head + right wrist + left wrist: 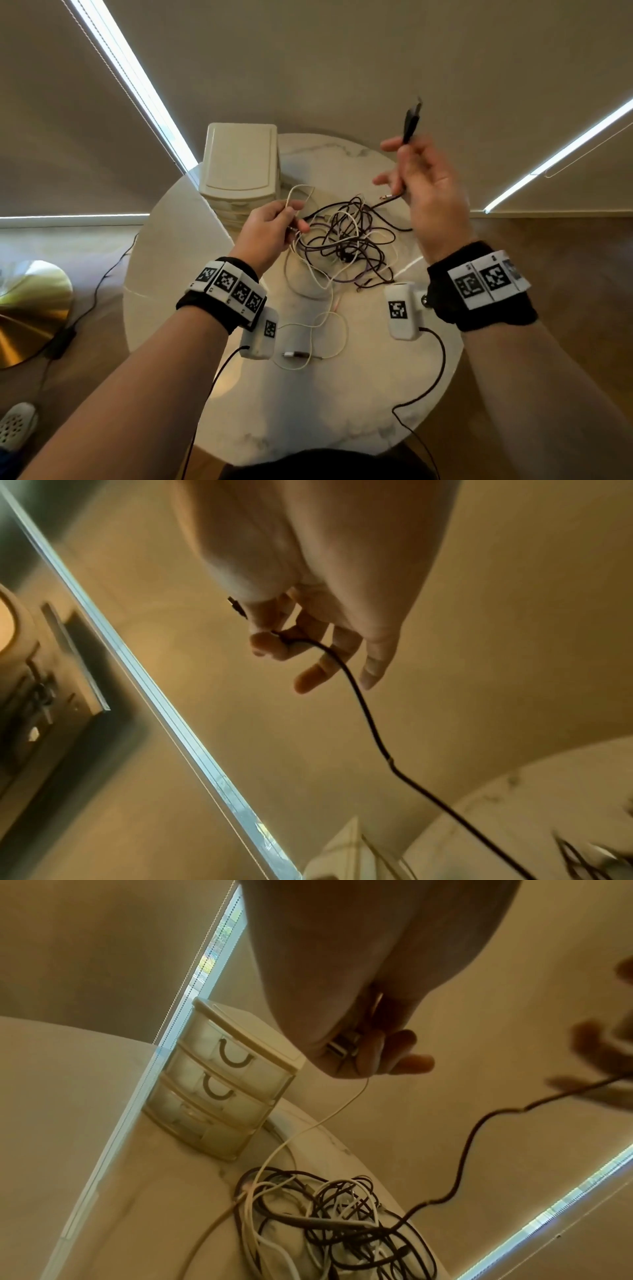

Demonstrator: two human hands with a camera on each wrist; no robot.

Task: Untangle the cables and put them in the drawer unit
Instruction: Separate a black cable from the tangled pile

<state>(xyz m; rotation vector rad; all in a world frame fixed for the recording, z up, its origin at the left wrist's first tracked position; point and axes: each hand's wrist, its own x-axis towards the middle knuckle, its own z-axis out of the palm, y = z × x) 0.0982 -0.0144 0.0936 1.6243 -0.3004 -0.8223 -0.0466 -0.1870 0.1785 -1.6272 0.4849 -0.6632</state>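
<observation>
A tangle of black, white and purple cables [346, 245] [329, 1226] lies in the middle of the round marble table [308, 404]. My left hand [274, 226] [352, 1047] grips a white cable [298, 195] [308, 1126] and a plug end at the tangle's left edge. My right hand [418, 185] [291, 637] is raised above the table's far right and pinches the end of a black cable [412, 118] [363, 712], which trails down to the tangle. The cream drawer unit [239, 164] [219, 1080] stands at the table's far left, its drawers closed.
A separate white cable with a plug [301, 354] lies near the table's front. A gold lamp base [27, 305] and a black cord sit on the floor at left. Blinds hang behind the table.
</observation>
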